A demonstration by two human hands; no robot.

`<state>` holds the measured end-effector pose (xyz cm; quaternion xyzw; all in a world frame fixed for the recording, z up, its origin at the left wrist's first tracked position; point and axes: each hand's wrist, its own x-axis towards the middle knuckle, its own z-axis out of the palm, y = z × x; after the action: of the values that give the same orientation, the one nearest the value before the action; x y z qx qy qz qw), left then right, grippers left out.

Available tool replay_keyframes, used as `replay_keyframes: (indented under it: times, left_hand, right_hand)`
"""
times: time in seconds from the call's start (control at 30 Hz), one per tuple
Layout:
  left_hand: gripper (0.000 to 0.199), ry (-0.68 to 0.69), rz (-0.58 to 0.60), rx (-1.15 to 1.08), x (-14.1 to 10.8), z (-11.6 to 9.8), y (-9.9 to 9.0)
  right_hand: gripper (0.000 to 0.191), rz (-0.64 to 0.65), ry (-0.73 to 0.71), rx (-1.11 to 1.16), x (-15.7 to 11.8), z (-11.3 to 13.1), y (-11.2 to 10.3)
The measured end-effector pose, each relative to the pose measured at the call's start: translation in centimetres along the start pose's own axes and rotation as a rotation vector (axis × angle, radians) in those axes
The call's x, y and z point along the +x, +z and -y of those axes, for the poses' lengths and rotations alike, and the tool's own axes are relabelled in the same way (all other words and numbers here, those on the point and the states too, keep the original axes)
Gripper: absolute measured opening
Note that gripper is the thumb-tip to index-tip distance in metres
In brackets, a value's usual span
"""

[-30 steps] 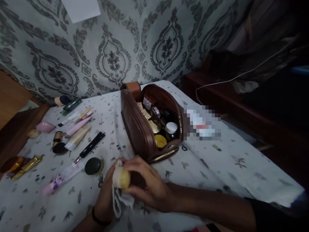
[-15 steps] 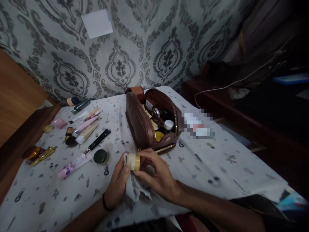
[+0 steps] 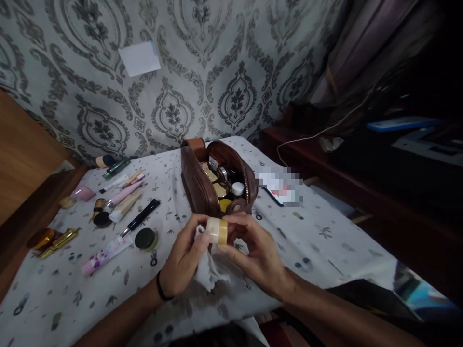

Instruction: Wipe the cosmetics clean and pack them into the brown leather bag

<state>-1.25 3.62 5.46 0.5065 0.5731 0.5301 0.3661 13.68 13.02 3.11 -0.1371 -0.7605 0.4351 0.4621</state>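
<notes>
A small cream jar with a gold lid [image 3: 217, 231] is held between both hands over the cloth-covered table. My left hand [image 3: 188, 255] grips its pale end together with a crumpled white cloth [image 3: 211, 271] that hangs below. The fingers and thumb of my right hand [image 3: 255, 250] pinch the gold lid. Just behind the hands stands an unzipped brown bag [image 3: 198, 183], with several jars and bottles inside, among them a white-capped one [image 3: 238, 188].
On the table's left lie several tubes and bottles, a dark-lidded jar [image 3: 145, 238], a black brush [image 3: 143, 214] and a pink-and-white tube [image 3: 106, 255]. A blurred-out flat object [image 3: 280, 188] lies right of the bag.
Both hands have moved slightly right and up in view with the jar and cloth. The view has shifted, so the bag and table items appear further left.
</notes>
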Motion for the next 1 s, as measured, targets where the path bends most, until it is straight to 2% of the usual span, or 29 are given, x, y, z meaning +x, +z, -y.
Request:
replay_keyframes:
  times: [0.27, 0.37, 0.5, 0.6, 0.7, 0.77, 0.87, 0.93, 1.0]
  left_hand:
    - [0.033, 0.138, 0.033, 0.312, 0.1, 0.0, -0.2]
    - [0.031, 0.208, -0.045, 0.474, -0.3, 0.6, -0.6]
    - [0.029, 0.428, -0.181, 0.695, -0.7, 1.0, -1.1]
    - [0.027, 0.535, -0.168, 0.755, -0.8, 0.4, -1.3]
    - [0.023, 0.530, -0.100, 0.713, -0.4, -0.9, -1.5]
    - [0.023, 0.514, -0.102, 0.702, 0.4, -2.0, -1.6]
    - [0.027, 0.571, -0.145, 0.849, 2.3, -3.4, -1.9]
    - [0.032, 0.599, -0.148, 1.054, 3.9, -4.1, -2.0]
    - [0.035, 0.548, -0.113, 1.271, 5.4, -4.6, -2.0]
  right_hand:
    - [0.033, 0.024, -0.103, -0.086, 0.1, 0.0, -0.1]
    - [0.035, 0.013, -0.120, -0.088, 0.0, 0.0, 0.1]
    - [0.033, 0.025, -0.106, -0.075, -0.1, 0.3, 0.7]
    - [0.031, 0.115, -0.098, -0.060, -0.1, 0.7, 0.7]
    - [0.030, 0.233, -0.073, 0.012, 0.1, 1.1, 0.2]
    - [0.031, 0.256, -0.050, 0.061, 0.5, 1.5, -0.5]
    - [0.033, 0.213, -0.020, 0.116, 1.4, 2.0, -1.9]
    - [0.031, 0.124, 0.006, 0.127, 2.4, 2.4, -2.9]
    - [0.030, -0.003, 0.040, 0.083, 3.6, 2.7, -4.0]
